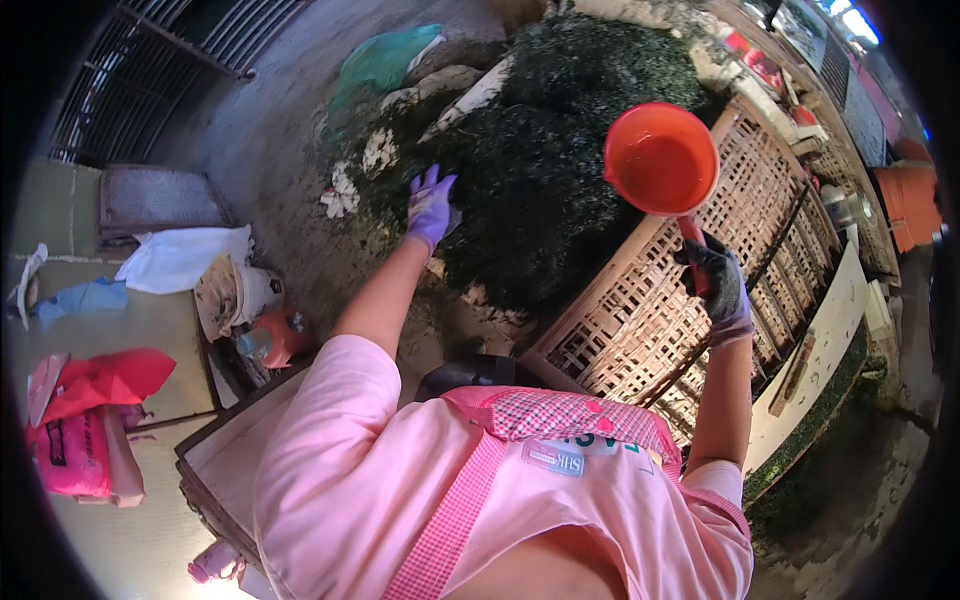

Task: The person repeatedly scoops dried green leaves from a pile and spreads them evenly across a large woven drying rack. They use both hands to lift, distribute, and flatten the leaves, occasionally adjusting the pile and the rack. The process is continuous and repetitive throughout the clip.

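Observation:
My right hand (722, 288), in a dark glove, is closed around the handle of a red plastic dipper (662, 165). The dipper's round bowl is held up above a woven slatted panel (650, 290) and faces me; whether there is liquid in it I cannot tell. My left hand (430, 208), in a purple glove, stretches forward with its fingers spread. It is over the left edge of a large heap of dark green, fine leafy material (560, 190), and nothing shows in it. Whether it touches the heap is unclear.
Green netting (380, 62) and pale cloth lie beyond the heap. To my left are a white bucket (258, 292), a white sack (185, 258) and red and pink bags (95, 420). A metal grate (160, 75) stands far left, and an orange container (908, 208) far right.

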Action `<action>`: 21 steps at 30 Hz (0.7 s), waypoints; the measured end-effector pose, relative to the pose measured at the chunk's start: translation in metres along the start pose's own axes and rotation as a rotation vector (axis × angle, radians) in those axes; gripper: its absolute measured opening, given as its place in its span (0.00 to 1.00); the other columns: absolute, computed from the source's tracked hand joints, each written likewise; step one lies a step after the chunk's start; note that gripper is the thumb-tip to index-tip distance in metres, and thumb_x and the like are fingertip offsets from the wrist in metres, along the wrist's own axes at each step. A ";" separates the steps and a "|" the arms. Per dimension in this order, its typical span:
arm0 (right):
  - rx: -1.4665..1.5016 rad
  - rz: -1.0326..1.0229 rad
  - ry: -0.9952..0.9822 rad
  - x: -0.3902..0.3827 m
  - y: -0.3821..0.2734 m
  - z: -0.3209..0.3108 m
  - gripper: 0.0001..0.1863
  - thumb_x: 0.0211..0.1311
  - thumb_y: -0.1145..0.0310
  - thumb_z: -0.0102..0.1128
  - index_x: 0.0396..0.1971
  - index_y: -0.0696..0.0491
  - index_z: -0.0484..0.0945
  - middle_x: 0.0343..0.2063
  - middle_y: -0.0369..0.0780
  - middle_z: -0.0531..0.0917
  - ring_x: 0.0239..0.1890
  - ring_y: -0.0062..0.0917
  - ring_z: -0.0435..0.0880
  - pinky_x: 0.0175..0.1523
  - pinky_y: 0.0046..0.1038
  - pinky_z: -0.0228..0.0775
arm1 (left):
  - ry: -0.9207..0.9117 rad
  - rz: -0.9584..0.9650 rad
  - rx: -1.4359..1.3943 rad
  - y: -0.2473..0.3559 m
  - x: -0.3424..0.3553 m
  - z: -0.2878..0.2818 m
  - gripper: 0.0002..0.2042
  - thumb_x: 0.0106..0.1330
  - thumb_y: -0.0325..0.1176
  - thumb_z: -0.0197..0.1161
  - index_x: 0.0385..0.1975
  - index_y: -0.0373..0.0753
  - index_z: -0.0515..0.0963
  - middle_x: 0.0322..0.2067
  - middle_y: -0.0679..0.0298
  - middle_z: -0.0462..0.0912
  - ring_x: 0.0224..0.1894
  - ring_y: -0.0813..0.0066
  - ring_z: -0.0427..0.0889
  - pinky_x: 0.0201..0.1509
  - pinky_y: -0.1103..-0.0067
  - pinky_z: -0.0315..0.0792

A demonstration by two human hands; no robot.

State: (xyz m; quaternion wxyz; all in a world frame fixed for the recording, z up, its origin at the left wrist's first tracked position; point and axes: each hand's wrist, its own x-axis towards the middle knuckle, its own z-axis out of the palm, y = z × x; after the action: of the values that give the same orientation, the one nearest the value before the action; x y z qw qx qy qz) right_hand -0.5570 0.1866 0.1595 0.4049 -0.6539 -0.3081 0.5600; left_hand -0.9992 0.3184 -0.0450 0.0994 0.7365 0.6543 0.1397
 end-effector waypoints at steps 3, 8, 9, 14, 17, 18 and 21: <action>-0.177 0.036 0.059 0.001 0.000 0.009 0.21 0.53 0.63 0.63 0.45 0.59 0.77 0.24 0.37 0.80 0.16 0.17 0.73 0.18 0.19 0.61 | 0.049 0.095 -0.167 -0.007 -0.005 0.004 0.26 0.54 0.30 0.63 0.56 0.47 0.73 0.65 0.56 0.63 0.66 0.48 0.59 0.69 0.65 0.59; -0.293 0.112 0.020 -0.026 0.010 0.024 0.22 0.54 0.62 0.64 0.47 0.57 0.78 0.24 0.36 0.81 0.15 0.19 0.73 0.19 0.20 0.63 | 0.376 0.159 -0.292 -0.011 -0.091 -0.046 0.28 0.49 0.28 0.70 0.55 0.43 0.73 0.60 0.55 0.69 0.61 0.51 0.66 0.65 0.66 0.64; -0.305 0.117 -0.020 -0.033 0.008 0.036 0.23 0.54 0.62 0.64 0.48 0.57 0.78 0.24 0.36 0.81 0.15 0.19 0.73 0.19 0.20 0.63 | 0.451 0.112 -0.301 -0.017 -0.116 -0.050 0.28 0.49 0.28 0.70 0.54 0.43 0.74 0.59 0.54 0.71 0.60 0.51 0.68 0.64 0.66 0.65; -0.055 0.081 -0.037 -0.006 0.032 0.065 0.17 0.58 0.58 0.63 0.41 0.55 0.77 0.26 0.36 0.81 0.19 0.18 0.74 0.23 0.19 0.64 | 0.383 -0.088 -0.283 -0.064 -0.214 -0.035 0.27 0.49 0.26 0.71 0.52 0.38 0.74 0.55 0.54 0.74 0.56 0.52 0.72 0.62 0.67 0.67; -0.050 0.076 0.101 -0.008 0.045 0.060 0.18 0.57 0.61 0.63 0.44 0.55 0.77 0.27 0.36 0.80 0.18 0.19 0.74 0.20 0.20 0.63 | 0.301 -0.145 -0.298 -0.090 -0.250 -0.044 0.25 0.51 0.26 0.69 0.53 0.38 0.74 0.55 0.54 0.74 0.57 0.53 0.72 0.61 0.67 0.67; -0.112 0.078 0.173 -0.021 0.046 0.062 0.19 0.56 0.62 0.63 0.46 0.56 0.76 0.26 0.36 0.80 0.17 0.19 0.73 0.19 0.20 0.62 | 0.318 -0.144 -0.357 -0.099 -0.257 -0.046 0.25 0.52 0.27 0.69 0.53 0.37 0.73 0.54 0.53 0.75 0.57 0.53 0.72 0.61 0.68 0.67; -0.213 0.102 0.260 -0.069 0.048 0.077 0.24 0.53 0.66 0.64 0.50 0.58 0.75 0.25 0.37 0.80 0.14 0.18 0.72 0.17 0.19 0.60 | 0.318 -0.191 -0.358 -0.139 -0.270 -0.042 0.20 0.59 0.32 0.65 0.52 0.36 0.75 0.50 0.57 0.79 0.51 0.61 0.77 0.58 0.72 0.69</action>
State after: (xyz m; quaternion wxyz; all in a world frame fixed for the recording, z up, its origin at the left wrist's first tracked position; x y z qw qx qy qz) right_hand -0.6472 0.1188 0.1473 0.3408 -0.7748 -0.2771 0.4546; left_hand -1.1721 0.0665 -0.0715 0.1369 0.6108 0.6931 0.3576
